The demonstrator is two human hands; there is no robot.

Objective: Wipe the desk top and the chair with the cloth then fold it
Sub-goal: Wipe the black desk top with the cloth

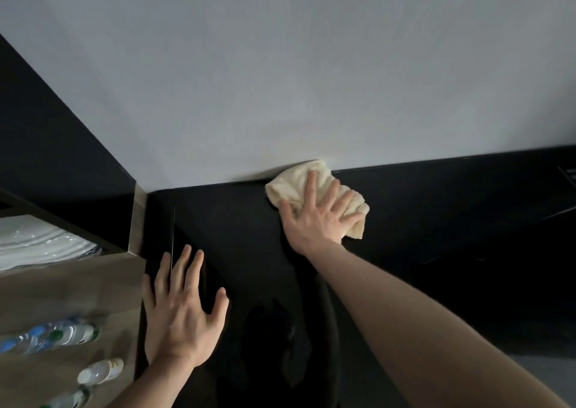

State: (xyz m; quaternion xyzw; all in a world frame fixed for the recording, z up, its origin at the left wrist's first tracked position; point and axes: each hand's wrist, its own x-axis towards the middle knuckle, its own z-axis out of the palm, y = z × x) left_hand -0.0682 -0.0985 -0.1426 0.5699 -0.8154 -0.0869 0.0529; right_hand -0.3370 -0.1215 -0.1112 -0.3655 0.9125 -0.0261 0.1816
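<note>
A crumpled cream cloth [293,183] lies on the black desk top [436,214], up against the pale wall at the back. My right hand [314,220] presses flat on the cloth with its fingers spread and straight. My left hand [184,311] hovers over or rests at the desk's left front edge, fingers spread, holding nothing. A dark curved shape [327,314] below my right forearm may be the chair back; it is too dark to tell.
A wooden counter [62,289] adjoins the desk on the left, with several water bottles [53,339] and a small cup [99,372] on it. White plates [40,245] sit in a shelf opening above it. A dark object [567,174] lies at the desk's far right.
</note>
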